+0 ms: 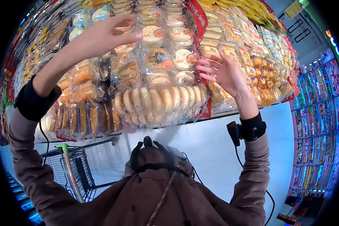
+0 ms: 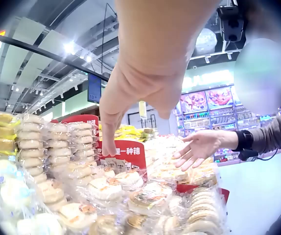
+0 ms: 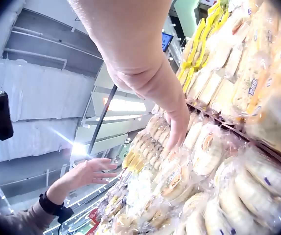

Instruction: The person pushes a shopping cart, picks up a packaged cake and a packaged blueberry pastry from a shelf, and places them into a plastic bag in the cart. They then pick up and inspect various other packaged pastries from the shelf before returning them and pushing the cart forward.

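Both hands hover over a display of plastic-wrapped round pastries. The left hand (image 1: pixel 108 34) reaches over the upper rows with fingers extended, near a wrapped round pastry (image 1: pixel 152 34), and holds nothing. At the right of these rows the right hand (image 1: pixel 226 74) has its palm turned up and its fingers spread, empty, beside another round pastry (image 1: pixel 184 59). Below them a row of pastries standing on edge (image 1: pixel 160 100) lines the front of the display. In the left wrist view, the left hand (image 2: pixel 145 83) points down above the wrapped pastries (image 2: pixel 105 188).
A red sign strip (image 1: pixel 197 17) divides the pastries from packaged breads (image 1: pixel 260 64) on the right. Brown wrapped cakes (image 1: pixel 83 118) lie at the left front. A shopping cart (image 1: pixel 69 169) stands at lower left; lit shelves (image 1: pixel 316 124) are at far right.
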Action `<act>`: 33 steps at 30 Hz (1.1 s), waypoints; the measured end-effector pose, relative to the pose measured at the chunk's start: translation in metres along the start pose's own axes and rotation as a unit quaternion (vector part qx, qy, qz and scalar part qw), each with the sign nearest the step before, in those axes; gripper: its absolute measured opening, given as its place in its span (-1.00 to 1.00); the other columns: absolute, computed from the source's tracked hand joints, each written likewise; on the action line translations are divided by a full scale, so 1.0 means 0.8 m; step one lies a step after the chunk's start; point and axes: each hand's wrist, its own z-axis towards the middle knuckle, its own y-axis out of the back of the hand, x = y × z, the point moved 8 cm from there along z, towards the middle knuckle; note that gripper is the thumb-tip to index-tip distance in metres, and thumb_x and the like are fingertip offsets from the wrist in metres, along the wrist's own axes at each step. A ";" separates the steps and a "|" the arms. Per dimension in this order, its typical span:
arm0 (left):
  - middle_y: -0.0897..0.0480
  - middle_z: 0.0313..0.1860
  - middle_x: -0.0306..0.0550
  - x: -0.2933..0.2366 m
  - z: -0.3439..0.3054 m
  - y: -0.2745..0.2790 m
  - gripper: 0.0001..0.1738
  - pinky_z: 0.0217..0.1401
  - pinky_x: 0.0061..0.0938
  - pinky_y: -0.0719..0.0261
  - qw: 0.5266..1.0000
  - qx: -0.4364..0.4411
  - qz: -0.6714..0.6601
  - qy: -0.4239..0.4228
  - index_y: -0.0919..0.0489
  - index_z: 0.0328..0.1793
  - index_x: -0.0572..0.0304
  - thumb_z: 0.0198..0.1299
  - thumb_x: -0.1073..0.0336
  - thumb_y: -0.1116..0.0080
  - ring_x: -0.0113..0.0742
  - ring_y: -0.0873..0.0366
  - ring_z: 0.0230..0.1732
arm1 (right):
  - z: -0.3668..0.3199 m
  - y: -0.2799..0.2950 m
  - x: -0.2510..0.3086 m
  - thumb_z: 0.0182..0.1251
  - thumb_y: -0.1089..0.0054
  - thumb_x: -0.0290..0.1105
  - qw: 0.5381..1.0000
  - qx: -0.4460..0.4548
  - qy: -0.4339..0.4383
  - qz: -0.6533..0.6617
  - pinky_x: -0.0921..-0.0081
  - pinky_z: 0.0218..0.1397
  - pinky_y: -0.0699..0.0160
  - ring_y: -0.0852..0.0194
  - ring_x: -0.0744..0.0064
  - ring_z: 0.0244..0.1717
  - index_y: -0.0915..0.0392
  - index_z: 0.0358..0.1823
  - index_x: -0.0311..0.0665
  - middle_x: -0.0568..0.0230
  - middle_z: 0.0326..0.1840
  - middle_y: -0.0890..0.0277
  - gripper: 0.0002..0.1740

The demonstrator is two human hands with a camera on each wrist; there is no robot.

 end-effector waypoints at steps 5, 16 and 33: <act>-0.29 0.31 0.04 0.015 -0.064 -0.018 -0.31 0.28 -0.31 -0.27 0.990 -0.009 -0.128 0.052 -0.17 0.35 0.27 0.26 -0.08 0.08 -0.17 -0.27 0.30 | -0.060 0.015 -0.027 0.42 0.39 -0.02 0.998 0.018 -0.020 0.056 0.24 0.10 -0.50 -0.41 0.14 0.06 -0.20 0.14 -0.45 -0.06 0.08 -0.34 -0.41; -0.33 0.28 0.00 0.028 -0.241 -0.033 -0.31 0.25 -0.28 -0.27 0.894 -0.163 -0.381 0.170 -0.22 0.34 0.24 0.31 -0.16 0.37 -0.19 -0.26 0.31 | -0.120 0.015 -0.083 0.40 0.40 0.03 0.980 0.124 -0.054 0.143 0.11 0.16 -0.41 -0.29 -0.04 0.20 -0.15 0.22 -0.46 -0.16 0.20 -0.25 -0.33; -0.31 0.30 0.01 0.048 -0.647 -0.079 -0.29 0.34 -0.25 -0.16 0.763 -0.420 -0.291 0.395 -0.26 0.31 0.20 0.27 -0.20 0.33 -0.14 -0.23 0.33 | -0.168 -0.154 -0.244 0.40 0.40 0.00 0.877 0.338 -0.302 0.159 0.05 0.25 -0.24 -0.19 -0.11 0.27 -0.16 0.26 -0.41 -0.15 0.28 -0.19 -0.36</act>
